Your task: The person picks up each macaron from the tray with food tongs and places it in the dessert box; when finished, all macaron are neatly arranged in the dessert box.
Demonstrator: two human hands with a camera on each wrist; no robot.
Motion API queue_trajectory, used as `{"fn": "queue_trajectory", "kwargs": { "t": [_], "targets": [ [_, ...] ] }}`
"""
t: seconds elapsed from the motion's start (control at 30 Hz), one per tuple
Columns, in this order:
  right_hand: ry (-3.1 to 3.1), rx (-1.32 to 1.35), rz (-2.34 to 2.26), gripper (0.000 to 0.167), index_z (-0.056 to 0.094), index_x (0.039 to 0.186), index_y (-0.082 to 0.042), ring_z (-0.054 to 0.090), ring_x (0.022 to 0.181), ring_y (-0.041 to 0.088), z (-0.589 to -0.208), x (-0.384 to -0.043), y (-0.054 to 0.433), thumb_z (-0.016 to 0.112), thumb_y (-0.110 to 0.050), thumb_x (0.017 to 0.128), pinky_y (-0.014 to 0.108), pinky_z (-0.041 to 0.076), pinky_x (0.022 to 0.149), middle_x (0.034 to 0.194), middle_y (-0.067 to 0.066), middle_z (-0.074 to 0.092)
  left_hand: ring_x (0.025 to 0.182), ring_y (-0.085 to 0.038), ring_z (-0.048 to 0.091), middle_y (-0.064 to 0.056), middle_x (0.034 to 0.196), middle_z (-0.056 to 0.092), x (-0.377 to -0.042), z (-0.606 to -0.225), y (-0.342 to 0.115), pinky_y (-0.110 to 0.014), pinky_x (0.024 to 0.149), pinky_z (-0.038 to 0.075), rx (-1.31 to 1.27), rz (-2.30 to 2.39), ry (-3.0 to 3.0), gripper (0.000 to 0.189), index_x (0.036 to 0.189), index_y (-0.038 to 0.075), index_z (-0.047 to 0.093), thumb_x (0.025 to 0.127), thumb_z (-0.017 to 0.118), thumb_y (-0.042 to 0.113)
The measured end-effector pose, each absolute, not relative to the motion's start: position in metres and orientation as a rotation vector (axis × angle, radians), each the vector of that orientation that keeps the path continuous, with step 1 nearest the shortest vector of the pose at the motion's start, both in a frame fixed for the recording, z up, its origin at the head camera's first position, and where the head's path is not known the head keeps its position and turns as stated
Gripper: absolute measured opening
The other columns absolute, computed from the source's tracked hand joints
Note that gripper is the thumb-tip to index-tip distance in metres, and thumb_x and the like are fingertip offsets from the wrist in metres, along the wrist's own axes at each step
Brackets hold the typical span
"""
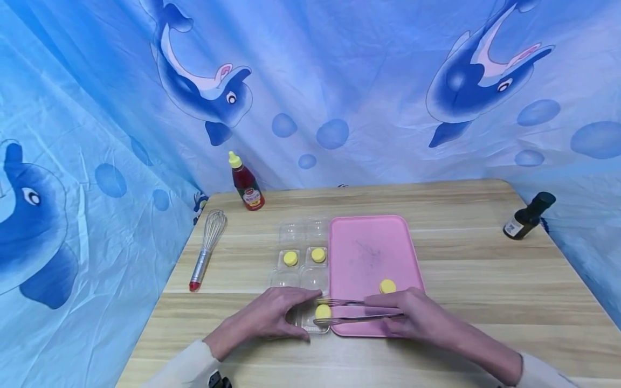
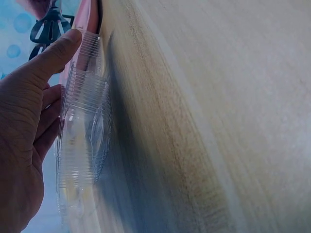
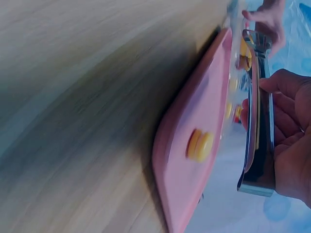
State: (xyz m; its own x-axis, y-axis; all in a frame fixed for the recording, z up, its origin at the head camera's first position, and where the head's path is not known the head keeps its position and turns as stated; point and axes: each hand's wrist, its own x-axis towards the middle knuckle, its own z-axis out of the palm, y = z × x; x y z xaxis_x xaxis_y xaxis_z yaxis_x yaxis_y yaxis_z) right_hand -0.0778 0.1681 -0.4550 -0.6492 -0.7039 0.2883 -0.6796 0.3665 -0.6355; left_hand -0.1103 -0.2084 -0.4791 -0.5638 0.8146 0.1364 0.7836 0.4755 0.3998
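My right hand (image 1: 412,312) holds metal tongs (image 3: 262,126), its thumb and fingers on the two arms. Between the tong tips is a yellow macaron (image 1: 323,312), at the near right compartment of a clear plastic container (image 1: 315,278); whether the tips press it I cannot tell. My left hand (image 1: 274,312) reaches over the container's near left part, thumb at its near edge, fingers extended and spread. Two more yellow macarons, a left one (image 1: 290,258) and a right one (image 1: 318,255), sit in middle compartments. Another macaron (image 3: 200,145) lies on the pink tray (image 1: 371,248).
A whisk (image 1: 206,250) lies on the left of the wooden table (image 1: 466,258). At the back left stands a red sauce bottle (image 1: 247,186) with a yellow cap. A dark bottle (image 1: 526,218) is at the right edge. Behind hangs a blue dolphin curtain (image 1: 339,81).
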Motion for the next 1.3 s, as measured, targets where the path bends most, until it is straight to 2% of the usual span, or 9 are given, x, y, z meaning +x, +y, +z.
{"fn": "queue_trajectory", "kwargs": {
  "t": [0.3, 0.47, 0.7, 1.07, 1.3],
  "targets": [
    [2.550, -1.259, -1.170, 0.048, 0.073, 0.135, -0.007, 0.074, 0.100, 0.012, -0.459, -0.080, 0.151, 0.078, 0.004, 0.088, 0.026, 0.061, 0.070, 0.121, 0.004, 0.078, 0.130, -0.013, 0.063, 0.003, 0.146, 0.065, -0.111, -0.478, -0.205, -0.041, 0.111, 0.053, 1.390, 0.650, 2.617, 0.091, 0.155, 0.015, 0.055, 0.080, 0.089, 0.055],
    [2.567, -1.247, -1.161, 0.050, 0.073, 0.135, -0.006, 0.075, 0.106, 0.016, -0.459, -0.080, 0.149, 0.077, 0.006, 0.087, 0.027, 0.062, 0.071, 0.119, 0.004, 0.079, 0.130, -0.014, 0.064, 0.003, 0.146, 0.065, -0.110, -0.477, -0.203, -0.040, 0.111, 0.053, 1.382, 0.642, 2.616, 0.092, 0.156, 0.016, 0.054, 0.080, 0.089, 0.055],
    [2.589, -1.214, -1.117, 0.050, 0.073, 0.134, -0.006, 0.073, 0.100, 0.011, -0.456, -0.079, 0.146, 0.078, 0.004, 0.086, 0.026, 0.060, 0.070, 0.119, 0.003, 0.079, 0.128, -0.015, 0.065, 0.001, 0.144, 0.066, -0.111, -0.479, -0.205, -0.041, 0.110, 0.054, 1.417, 0.647, 2.639, 0.094, 0.155, 0.014, 0.055, 0.078, 0.090, 0.056],
    [2.543, -1.183, -1.115, 0.051, 0.072, 0.136, -0.004, 0.072, 0.103, 0.013, -0.453, -0.080, 0.143, 0.076, 0.006, 0.086, 0.023, 0.058, 0.068, 0.123, 0.005, 0.078, 0.129, -0.015, 0.065, 0.001, 0.144, 0.067, -0.109, -0.478, -0.207, -0.040, 0.111, 0.054, 1.414, 0.663, 2.639, 0.094, 0.154, 0.013, 0.056, 0.077, 0.091, 0.055],
    [2.579, -1.169, -1.076, 0.049, 0.073, 0.134, -0.005, 0.073, 0.103, 0.014, -0.447, -0.080, 0.145, 0.080, 0.003, 0.086, 0.024, 0.060, 0.072, 0.126, 0.001, 0.076, 0.127, -0.014, 0.065, 0.002, 0.142, 0.068, -0.108, -0.477, -0.208, -0.040, 0.111, 0.053, 1.405, 0.658, 2.649, 0.095, 0.154, 0.014, 0.056, 0.077, 0.091, 0.056]
  ]
}}
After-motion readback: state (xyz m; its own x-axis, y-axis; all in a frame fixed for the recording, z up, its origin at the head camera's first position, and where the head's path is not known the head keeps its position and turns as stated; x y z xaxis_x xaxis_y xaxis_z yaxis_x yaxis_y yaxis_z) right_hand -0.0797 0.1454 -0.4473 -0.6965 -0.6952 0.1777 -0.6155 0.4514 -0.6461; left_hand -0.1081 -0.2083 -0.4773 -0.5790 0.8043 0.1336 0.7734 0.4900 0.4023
